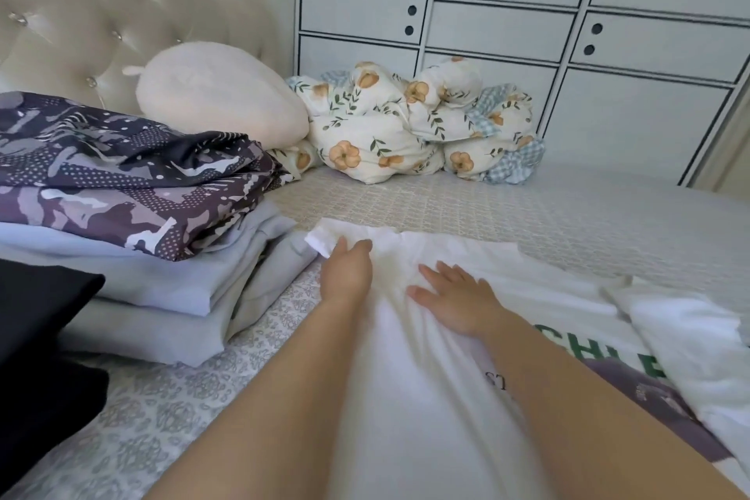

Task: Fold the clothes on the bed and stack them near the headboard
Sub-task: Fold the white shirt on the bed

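A white T-shirt [406, 398] with green lettering and a purple print lies spread on the bed in front of me. My left hand [347, 272] grips its far left corner, fingers curled round the bunched fabric. My right hand [454, 296] presses flat on the shirt just to the right, fingers straight and spread. To the left, by the tufted headboard [101, 12], stands a stack of folded clothes: a purple patterned piece [121, 183] on top of pale blue folded garments [174, 288].
A black garment [40, 337] lies at the left edge. A cream round pillow [219, 93] and a bundled floral quilt [414, 126] sit at the head of the bed. White wardrobe drawers [507, 32] stand behind. The patterned mattress cover [527, 215] stretches to the right.
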